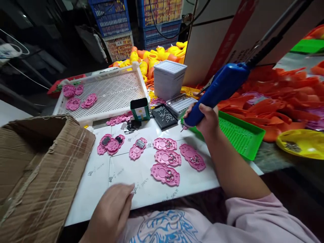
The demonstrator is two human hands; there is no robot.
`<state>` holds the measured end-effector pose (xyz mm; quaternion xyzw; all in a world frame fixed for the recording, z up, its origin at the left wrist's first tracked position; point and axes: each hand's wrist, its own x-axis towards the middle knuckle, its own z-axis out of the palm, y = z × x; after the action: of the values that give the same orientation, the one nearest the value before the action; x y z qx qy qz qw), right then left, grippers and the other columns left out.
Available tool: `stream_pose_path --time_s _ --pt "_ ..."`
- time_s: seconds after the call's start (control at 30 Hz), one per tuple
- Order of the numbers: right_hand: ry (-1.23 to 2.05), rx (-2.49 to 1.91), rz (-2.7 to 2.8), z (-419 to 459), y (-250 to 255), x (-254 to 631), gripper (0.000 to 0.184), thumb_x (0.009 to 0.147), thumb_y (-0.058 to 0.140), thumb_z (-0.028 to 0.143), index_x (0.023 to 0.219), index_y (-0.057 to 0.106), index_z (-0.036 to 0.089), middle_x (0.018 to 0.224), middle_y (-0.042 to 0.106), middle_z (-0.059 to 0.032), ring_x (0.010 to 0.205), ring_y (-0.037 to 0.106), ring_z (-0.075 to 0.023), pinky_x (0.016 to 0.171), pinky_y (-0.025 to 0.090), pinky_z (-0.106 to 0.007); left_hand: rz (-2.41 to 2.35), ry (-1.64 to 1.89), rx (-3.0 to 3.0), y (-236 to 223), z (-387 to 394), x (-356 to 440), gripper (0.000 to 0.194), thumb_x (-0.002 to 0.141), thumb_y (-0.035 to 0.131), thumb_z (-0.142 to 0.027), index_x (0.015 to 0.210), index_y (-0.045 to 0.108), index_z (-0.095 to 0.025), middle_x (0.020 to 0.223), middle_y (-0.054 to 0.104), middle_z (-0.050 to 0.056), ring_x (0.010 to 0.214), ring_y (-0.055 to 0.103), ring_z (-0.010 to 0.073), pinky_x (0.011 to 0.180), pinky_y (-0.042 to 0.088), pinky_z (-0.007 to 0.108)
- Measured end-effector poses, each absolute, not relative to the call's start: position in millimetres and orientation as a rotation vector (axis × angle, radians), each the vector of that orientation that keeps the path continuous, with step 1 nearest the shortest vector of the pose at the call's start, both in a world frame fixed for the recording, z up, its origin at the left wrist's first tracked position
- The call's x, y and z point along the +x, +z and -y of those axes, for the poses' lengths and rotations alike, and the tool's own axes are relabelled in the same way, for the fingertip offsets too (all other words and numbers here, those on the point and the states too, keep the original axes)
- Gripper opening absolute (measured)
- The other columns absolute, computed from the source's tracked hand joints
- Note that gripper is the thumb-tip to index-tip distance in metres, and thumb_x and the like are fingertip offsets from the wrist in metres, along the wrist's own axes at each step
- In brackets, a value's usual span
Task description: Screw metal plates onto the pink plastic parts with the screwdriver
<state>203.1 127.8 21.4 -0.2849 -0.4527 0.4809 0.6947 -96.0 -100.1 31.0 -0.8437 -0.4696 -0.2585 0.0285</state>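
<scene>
My right hand (206,119) is wrapped round a blue electric screwdriver (217,90), its tip hanging above the white table (149,189) near the green tray. My left hand (113,209) rests at the table's near edge, fingers together and pointing toward the pink parts, with nothing seen in it. Several pink plastic plates (165,158) lie in front of me, some with small metal pieces on them. One more (138,147) and a pair (111,143) sit to their left.
An open cardboard box (37,165) fills the left. Behind the plates stand a white perforated tray (111,91) with pink parts, a green tin (140,109), black screw trays (164,116), a stack of white trays (169,78), a green tray (240,135), orange parts (273,94) and a yellow dish (301,143).
</scene>
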Motion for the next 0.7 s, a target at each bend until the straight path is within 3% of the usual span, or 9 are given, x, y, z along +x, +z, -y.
stream_pose_path --time_s 0.07,0.17,0.3,0.47,0.6,0.7 --pt "1.079 -0.644 1.010 -128.9 19.8 203.4 0.034 0.059 0.071 0.042 0.084 0.057 0.025 0.055 0.057 0.0042 0.044 0.056 -0.0143 0.042 0.046 -0.029 1.376 -0.658 -2.666 22.8 63.6 -88.5 0.026 0.089 0.052 -0.011 0.113 0.059 -0.016 0.110 0.066 0.010 0.107 0.059 0.0222 0.090 0.054 0.038" --pt "1.093 -0.664 0.997 -129.6 19.8 202.8 0.037 0.058 0.071 0.042 0.088 0.058 0.025 0.055 0.058 0.0044 0.041 0.053 -0.0142 0.038 0.043 -0.029 1.391 -0.504 -2.644 6.1 14.2 -77.7 0.025 0.090 0.049 -0.015 0.111 0.062 -0.015 0.119 0.063 0.015 0.113 0.057 0.0294 0.090 0.055 0.047" --pt "1.112 -0.680 0.959 -130.6 22.1 203.1 0.047 0.057 0.072 0.040 0.100 0.059 0.025 0.056 0.060 0.0042 0.043 0.055 -0.0149 0.038 0.043 -0.029 1.388 -0.447 -2.659 -12.8 -19.4 -74.9 0.031 0.089 0.047 -0.014 0.118 0.059 -0.014 0.120 0.062 0.017 0.113 0.058 0.0280 0.092 0.055 0.047" --pt "1.116 -0.686 0.940 -131.9 23.0 206.8 0.049 0.057 0.073 0.041 0.101 0.059 0.026 0.056 0.061 0.0043 0.043 0.056 -0.0157 0.038 0.044 -0.029 1.404 -0.387 -2.655 -15.5 -23.6 -86.7 0.035 0.087 0.047 -0.011 0.119 0.060 -0.016 0.117 0.065 0.014 0.112 0.059 0.0267 0.091 0.054 0.044" --pt "1.099 -0.688 0.937 -132.6 22.1 208.4 0.037 0.057 0.074 0.041 0.088 0.061 0.025 0.057 0.061 0.0031 0.044 0.057 -0.0153 0.041 0.046 -0.030 1.499 -0.300 -2.575 0.0 -26.0 -94.6 0.026 0.087 0.051 -0.018 0.108 0.067 -0.016 0.109 0.068 0.014 0.100 0.061 0.0290 0.082 0.052 0.047" --pt "1.112 -0.687 0.939 -134.0 21.2 209.1 0.035 0.058 0.075 0.041 0.086 0.061 0.024 0.058 0.061 0.0019 0.046 0.057 -0.0155 0.041 0.045 -0.030 1.558 -0.221 -2.520 15.2 -37.6 -97.2 0.018 0.085 0.055 -0.025 0.085 0.071 -0.018 0.089 0.071 0.010 0.088 0.062 0.0298 0.075 0.048 0.047"
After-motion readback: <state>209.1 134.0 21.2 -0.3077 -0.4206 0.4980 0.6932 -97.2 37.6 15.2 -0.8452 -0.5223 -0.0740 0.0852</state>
